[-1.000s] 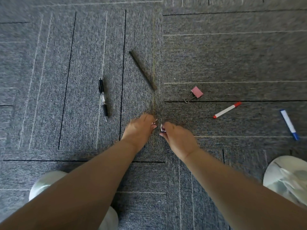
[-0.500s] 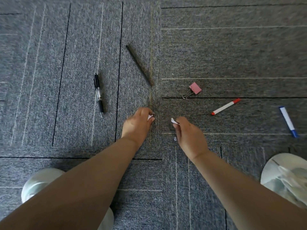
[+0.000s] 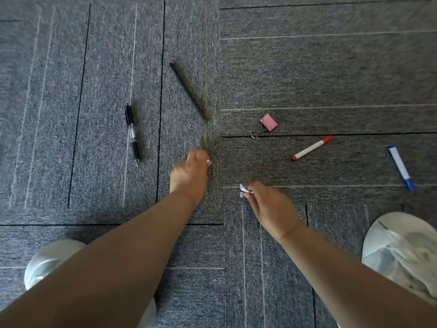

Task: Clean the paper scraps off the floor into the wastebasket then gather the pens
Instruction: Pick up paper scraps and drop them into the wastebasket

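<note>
My right hand (image 3: 272,207) pinches a white paper scrap (image 3: 243,187) at its fingertips, just above the grey carpet. A second tiny scrap (image 3: 241,194) lies on the carpet right under those fingertips. My left hand (image 3: 190,176) rests on the carpet seam with its fingers curled, and a small pale scrap (image 3: 208,161) shows at their tips. A black gel pen (image 3: 132,133) lies to the left, a black pencil (image 3: 189,92) beyond my left hand. A red-capped marker (image 3: 312,147) and a blue-capped marker (image 3: 400,166) lie to the right. The white wastebasket (image 3: 373,235) stands at the lower right.
A pink binder clip (image 3: 268,123) lies between the pencil and the red marker. A pale rounded shape (image 3: 45,259), a shoe or a knee, sits at the lower left under my left arm. Grey carpet tiles cover the whole floor.
My hands have parted. The right hand has drawn back toward me and to the right with its scrap. The left hand stays at the seam.
</note>
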Tool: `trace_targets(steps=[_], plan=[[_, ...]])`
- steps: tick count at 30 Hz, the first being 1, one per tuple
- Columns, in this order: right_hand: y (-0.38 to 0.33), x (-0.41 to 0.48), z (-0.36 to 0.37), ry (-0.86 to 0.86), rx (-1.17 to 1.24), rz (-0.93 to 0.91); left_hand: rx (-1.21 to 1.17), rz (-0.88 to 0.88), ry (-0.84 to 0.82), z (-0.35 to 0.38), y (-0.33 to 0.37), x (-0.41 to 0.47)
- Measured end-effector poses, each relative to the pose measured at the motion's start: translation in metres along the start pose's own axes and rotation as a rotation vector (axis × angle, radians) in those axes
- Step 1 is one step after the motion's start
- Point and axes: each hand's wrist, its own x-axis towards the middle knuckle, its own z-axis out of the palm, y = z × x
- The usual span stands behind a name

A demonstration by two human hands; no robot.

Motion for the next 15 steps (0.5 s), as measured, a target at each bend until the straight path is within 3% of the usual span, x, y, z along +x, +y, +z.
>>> trace_targets(steps=[7,15], plan=[[-0.003,0.002,0.007,0.062,-0.072,-0.079,-0.132,0.043,0.055,-0.001,-0.009,-0.008],[-0.008,0.001,0.012,-0.018,-0.119,-0.077,-0.183,0.019,0.069,-0.002,-0.017,-0.013]])
